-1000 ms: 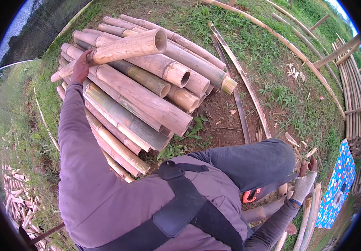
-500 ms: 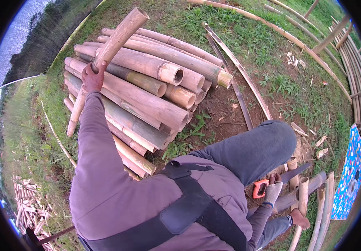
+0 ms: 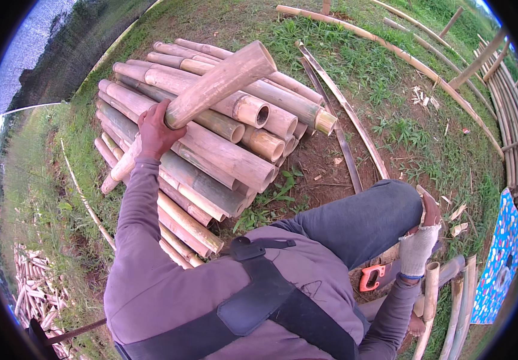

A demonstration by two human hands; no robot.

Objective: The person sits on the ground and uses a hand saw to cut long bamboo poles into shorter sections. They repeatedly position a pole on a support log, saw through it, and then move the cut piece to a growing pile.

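My left hand (image 3: 158, 129) is closed around a cut bamboo pole (image 3: 226, 84), raised at a slant above a stack of bamboo pieces (image 3: 229, 150). The pole's thick hollow end points up and right, its other end down and left. By my bent knee is my right hand (image 3: 422, 237), in a pale glove with bare fingertips. Its fingers stretch along the knee and look open, with nothing visible in them. Below it, a hand saw (image 3: 372, 278) with an orange handle lies beside bamboo poles (image 3: 430, 294); my forearm and glove partly hide its blade.
Long split bamboo strips (image 3: 346, 105) lie on the soil right of the stack. A blue patterned sheet (image 3: 499, 264) is at the far right, below a bamboo rack (image 3: 508, 126). Bamboo offcuts (image 3: 37, 288) are heaped at lower left. A long pole (image 3: 391, 39) crosses the grass.
My right hand has let go of the saw and moved up to my knee. The pole in my left hand has swung right, its upper end lower and nearer.
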